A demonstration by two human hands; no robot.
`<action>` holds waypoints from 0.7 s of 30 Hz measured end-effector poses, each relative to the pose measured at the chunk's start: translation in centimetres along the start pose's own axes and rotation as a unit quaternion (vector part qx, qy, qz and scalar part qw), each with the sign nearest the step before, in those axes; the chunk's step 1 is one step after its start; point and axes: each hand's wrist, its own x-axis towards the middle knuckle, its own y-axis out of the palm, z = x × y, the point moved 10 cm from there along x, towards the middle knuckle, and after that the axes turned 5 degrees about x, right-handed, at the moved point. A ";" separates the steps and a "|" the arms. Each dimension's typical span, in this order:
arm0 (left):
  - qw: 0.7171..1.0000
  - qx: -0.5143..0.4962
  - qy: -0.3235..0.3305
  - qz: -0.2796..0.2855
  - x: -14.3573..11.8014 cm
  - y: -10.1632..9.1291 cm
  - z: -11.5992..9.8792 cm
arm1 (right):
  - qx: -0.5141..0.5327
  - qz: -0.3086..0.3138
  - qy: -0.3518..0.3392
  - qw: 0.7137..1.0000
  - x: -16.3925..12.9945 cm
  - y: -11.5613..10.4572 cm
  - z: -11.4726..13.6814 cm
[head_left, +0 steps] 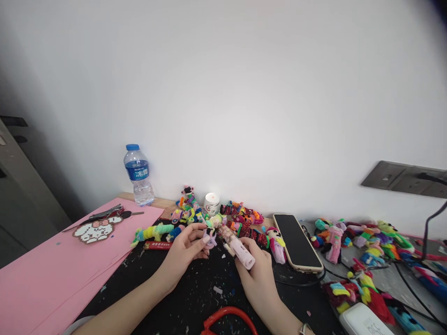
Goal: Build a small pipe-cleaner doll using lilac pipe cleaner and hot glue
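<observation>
My left hand (190, 246) is closed, its thumb and fingertips pinching a small lilac fuzzy figure (210, 241) with a dark top. My right hand (256, 267) is wrapped round a pale pink tube-shaped tool (242, 253) with a round hole in its near end. The tool's far end lies close to my left fingertips; I cannot tell whether it touches the figure. Behind my hands, several colourful pipe-cleaner figures lie in a heap, among them a yellow-green one (159, 231) at the left and a pink-and-white one (277, 245) at the right.
A white paper cup (211, 204) and a water bottle (138, 179) stand by the wall. Pink paper (87, 274), holding a pixel-dog piece (93, 231), covers the left. To the right lie a phone (296, 242), cables and more figures (377, 239). Red handles (228, 311) lie in front.
</observation>
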 end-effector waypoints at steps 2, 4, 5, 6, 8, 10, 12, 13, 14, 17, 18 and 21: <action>1.000 0.002 0.008 -0.007 0.0 -0.1 -0.2 | -0.025 -0.003 -0.003 1.000 0.0 0.0 0.0; 1.000 0.010 0.017 -0.021 0.1 -0.4 -0.5 | -0.051 -0.003 -0.007 0.999 -0.1 0.0 0.1; 0.999 0.015 0.021 -0.028 0.0 -0.5 -0.6 | -0.065 -0.001 -0.011 0.998 -0.2 0.0 0.2; 0.999 0.021 0.025 -0.036 0.0 -0.6 -0.8 | -0.077 0.000 -0.016 0.997 -0.2 0.1 0.3; 0.997 0.034 0.035 -0.053 -0.1 -0.9 -1.2 | -0.097 0.004 -0.024 0.995 -0.3 0.2 0.5; 0.996 0.045 0.049 -0.064 -0.2 -1.0 -1.6 | -0.107 0.008 -0.031 0.994 -0.4 0.3 0.8; 0.994 0.057 0.064 -0.065 -0.3 -1.0 -2.1 | -0.110 0.018 -0.045 0.993 -0.5 0.6 1.2; 0.993 0.063 0.071 -0.063 -0.4 -0.9 -2.2 | -0.108 0.024 -0.054 0.992 -0.5 0.7 1.5; 0.993 0.071 0.077 -0.059 -0.5 -0.8 -2.3 | -0.104 0.029 -0.062 0.992 -0.5 0.8 1.7; 0.991 0.093 0.089 -0.048 -0.6 -0.5 -2.5 | -0.080 0.031 -0.075 0.994 -0.5 0.6 2.3; 0.990 0.099 0.092 -0.044 -0.7 -0.4 -2.5 | -0.070 0.027 -0.078 0.994 -0.6 0.4 2.5; 0.989 0.109 0.096 -0.029 -0.8 0.0 -2.4 | -0.038 0.017 -0.102 0.994 -0.8 -0.2 3.3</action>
